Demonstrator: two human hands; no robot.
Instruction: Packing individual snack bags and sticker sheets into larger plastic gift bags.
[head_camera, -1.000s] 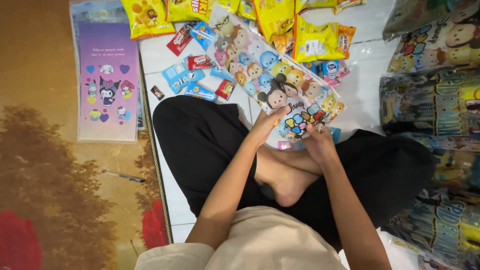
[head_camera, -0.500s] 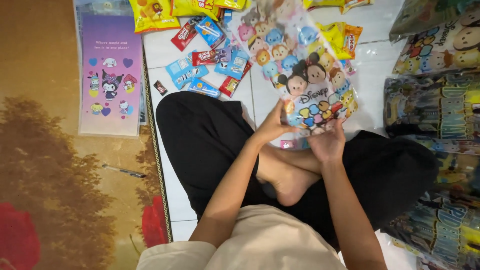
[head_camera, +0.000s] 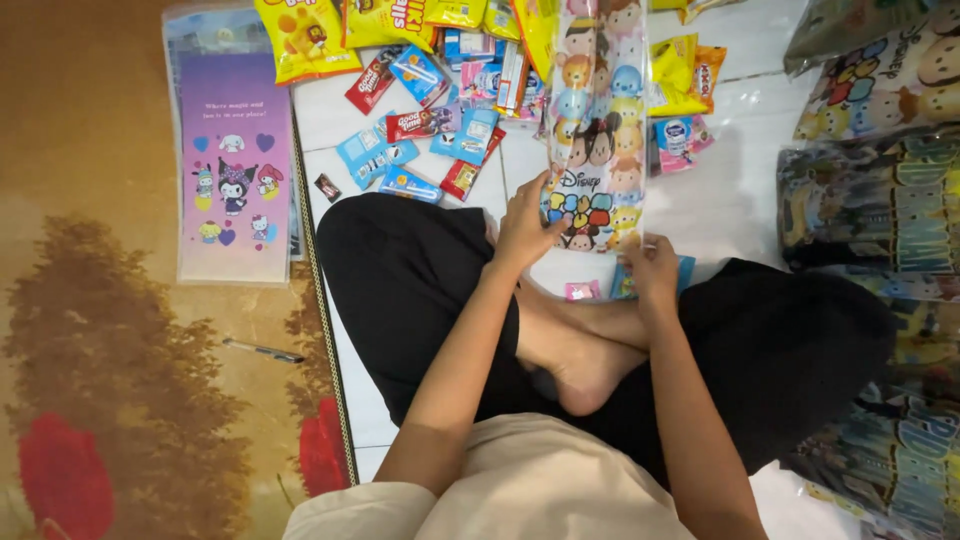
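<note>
Fingers of the left hand (head_camera: 525, 225) curl around the lower left edge of a clear cartoon-printed bag (head_camera: 597, 130), while the right hand (head_camera: 655, 272) pinches the bag's bottom right corner, both closed on it. Half a second ago the bag lay slanted over the snacks; now it stands nearly straight up and down in the head view, its top reaching past the upper edge, held above the white tiled floor (head_camera: 720, 190) in front of the crossed legs. Behind it, small snack packets (head_camera: 430, 125) and yellow chip bags (head_camera: 305, 35) are spread on the floor. A purple sticker sheet (head_camera: 235, 170) lies on the rug (head_camera: 110, 350) to the left, with a pen (head_camera: 262, 350) nearby.
</note>
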